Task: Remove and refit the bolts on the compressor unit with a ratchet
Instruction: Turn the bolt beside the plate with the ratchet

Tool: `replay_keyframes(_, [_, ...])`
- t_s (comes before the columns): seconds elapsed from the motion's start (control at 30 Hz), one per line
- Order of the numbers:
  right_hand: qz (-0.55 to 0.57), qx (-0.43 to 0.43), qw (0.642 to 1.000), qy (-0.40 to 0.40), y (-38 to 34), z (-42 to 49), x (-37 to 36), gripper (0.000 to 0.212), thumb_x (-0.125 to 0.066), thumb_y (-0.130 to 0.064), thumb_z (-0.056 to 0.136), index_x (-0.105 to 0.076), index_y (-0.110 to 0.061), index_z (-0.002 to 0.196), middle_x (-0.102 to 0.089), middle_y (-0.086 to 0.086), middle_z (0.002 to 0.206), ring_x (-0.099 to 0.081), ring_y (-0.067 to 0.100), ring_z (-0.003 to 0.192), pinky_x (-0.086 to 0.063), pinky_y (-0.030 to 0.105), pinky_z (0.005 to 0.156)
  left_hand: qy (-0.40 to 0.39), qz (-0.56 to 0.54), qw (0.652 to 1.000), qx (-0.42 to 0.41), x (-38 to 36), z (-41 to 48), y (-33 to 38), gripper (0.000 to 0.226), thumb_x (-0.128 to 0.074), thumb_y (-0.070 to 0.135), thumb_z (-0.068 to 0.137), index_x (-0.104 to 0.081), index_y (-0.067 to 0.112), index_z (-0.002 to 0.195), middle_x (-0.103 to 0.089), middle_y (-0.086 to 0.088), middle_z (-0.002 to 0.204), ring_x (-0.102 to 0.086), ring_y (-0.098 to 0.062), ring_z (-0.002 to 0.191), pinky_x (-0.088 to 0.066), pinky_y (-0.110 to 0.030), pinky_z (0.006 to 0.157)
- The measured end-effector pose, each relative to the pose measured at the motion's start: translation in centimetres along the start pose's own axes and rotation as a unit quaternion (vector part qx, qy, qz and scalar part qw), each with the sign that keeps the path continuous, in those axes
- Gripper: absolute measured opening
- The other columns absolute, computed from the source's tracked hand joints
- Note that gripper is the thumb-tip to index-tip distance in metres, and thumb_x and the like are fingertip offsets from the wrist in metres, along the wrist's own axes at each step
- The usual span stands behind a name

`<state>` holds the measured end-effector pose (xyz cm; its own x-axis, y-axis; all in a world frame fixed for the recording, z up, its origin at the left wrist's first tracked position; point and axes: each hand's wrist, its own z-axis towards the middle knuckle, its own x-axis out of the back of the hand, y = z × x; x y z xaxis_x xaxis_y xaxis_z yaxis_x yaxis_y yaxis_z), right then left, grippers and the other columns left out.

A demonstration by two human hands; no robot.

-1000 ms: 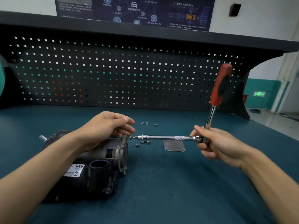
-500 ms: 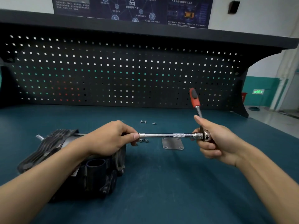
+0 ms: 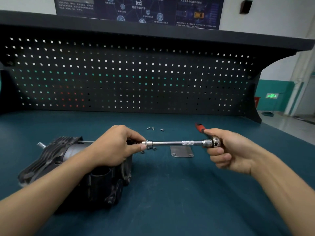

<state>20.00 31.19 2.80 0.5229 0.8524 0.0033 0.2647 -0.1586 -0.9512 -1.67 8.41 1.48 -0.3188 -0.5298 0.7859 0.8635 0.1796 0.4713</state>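
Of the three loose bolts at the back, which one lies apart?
The rightmost bolt; the other two sit close together to its left.

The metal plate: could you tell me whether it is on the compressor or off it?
Off. The plate lies flat on the bench, apart from the compressor, with loose bolts beside it.

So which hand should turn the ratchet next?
Probably the right hand: it grips the ratchet at its head, placed to swing it. The left hand pinches the socket end beside the compressor, so it suits steadying.
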Motion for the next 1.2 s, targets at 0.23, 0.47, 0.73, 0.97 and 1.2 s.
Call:
replay_keyframes(0.23, [-0.181, 0.061, 0.981, -0.045, 0.6, -0.6, 1.2, 0.045, -0.064, -0.052, 0.077, -0.056, -0.014, 0.1, -0.057, 0.007, 0.068, -0.043, 0.013, 0.05, -0.031, 0.022, 0.046, -0.001, -0.011, 1.0, 0.011, 0.0, 0.1, 0.0, 0.005, -0.08, 0.029, 0.084, -0.079, 0.032, 0.087, -0.072, 0.02, 0.074, -0.062, 0.002, 0.07, -0.043, -0.012, 0.064])
replay_keyframes(0.47, [-0.151, 0.135, 0.978, -0.041, 0.8, -0.2, 1.4, 0.034, -0.071, -0.031, 0.076, -0.067, -0.017, 0.107, -0.06, 0.006, 0.075, -0.045, 0.012, 0.056, -0.04, 0.022, 0.05, 0.008, 0.003, 1.0, -0.001, 0.0, -0.1, -0.1, 0.004, -0.078, 0.037, 0.085, -0.077, 0.038, 0.089, -0.071, 0.019, 0.077, -0.062, -0.004, 0.074, -0.051, -0.029, 0.073])
replay_keyframes(0.73, [-0.207, 0.178, 0.962, -0.015, 1.1, 0.4, 1.1, 0.02, -0.062, -0.014, 0.098, -0.074, -0.029, 0.105, -0.053, 0.0, 0.077, -0.049, 0.01, 0.063, -0.045, 0.024, 0.058, -0.068, 0.074, 0.995, 0.013, 0.2, 0.0, 0.2, 0.024, -0.05, 0.047, 0.101, -0.065, 0.045, 0.083, -0.059, 0.038, 0.067, -0.055, 0.009, 0.065, -0.041, -0.03, 0.061])
replay_keyframes(0.97, [-0.172, 0.162, 0.972, 0.01, 1.3, 0.6, 0.6, 0.029, -0.062, -0.013, 0.098, -0.065, -0.027, 0.124, -0.057, 0.005, 0.083, -0.048, 0.011, 0.057, -0.043, 0.024, 0.053, -0.071, 0.087, 0.993, 0.033, 0.1, 0.5, 0.1, 0.032, -0.052, 0.045, 0.101, -0.066, 0.036, 0.074, -0.051, 0.014, 0.052, -0.046, -0.007, 0.053, -0.036, -0.03, 0.057])
replay_keyframes(1.2, [-0.11, 0.11, 0.987, 0.026, 1.1, 0.6, 0.2, 0.04, -0.061, -0.025, 0.098, -0.044, -0.029, 0.134, -0.057, 0.005, 0.068, -0.034, 0.011, 0.047, -0.031, 0.022, 0.04, -0.066, 0.087, 0.994, 0.025, 0.2, 0.4, 0.3, 0.031, -0.053, 0.044, 0.1, -0.064, 0.038, 0.072, -0.062, 0.003, 0.063, -0.049, -0.01, 0.058, -0.045, -0.033, 0.064])
